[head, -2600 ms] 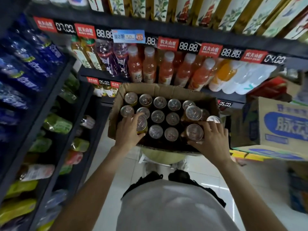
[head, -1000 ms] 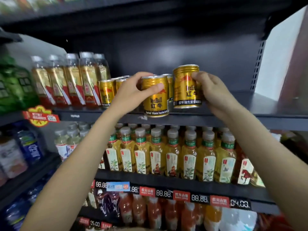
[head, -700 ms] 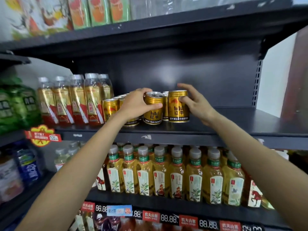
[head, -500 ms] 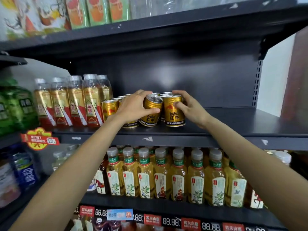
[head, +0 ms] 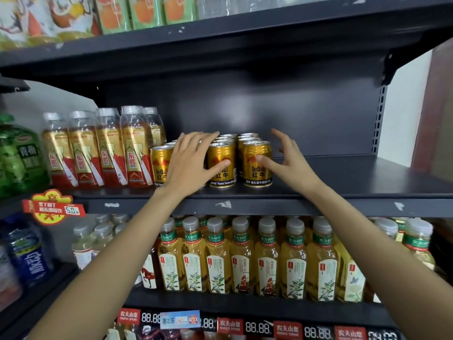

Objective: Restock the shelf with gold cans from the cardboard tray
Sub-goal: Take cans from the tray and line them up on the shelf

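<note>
Several gold cans stand in rows on the dark shelf [head: 343, 177]. The two front ones are a gold can [head: 221, 168] and another gold can [head: 257, 165] to its right. My left hand [head: 191, 160] hovers open with spread fingers in front of the left rows, its thumb near the first front can. My right hand [head: 286, 158] is open just right of the second front can, thumb close to its side. Neither hand holds anything. A further gold can [head: 160, 165] shows left of my left hand. The cardboard tray is out of view.
Tall gold-and-red bottles [head: 107, 148] stand left of the cans. The shelf's right half is bare up to the back panel. Yellow tea bottles [head: 242, 261] fill the shelf below, price tags [head: 257, 327] line its edge. A shelf above [head: 220, 38] overhangs.
Both hands carried a gold can each up from the tray, set them at the front of the rows, and have now let go and spread open.
</note>
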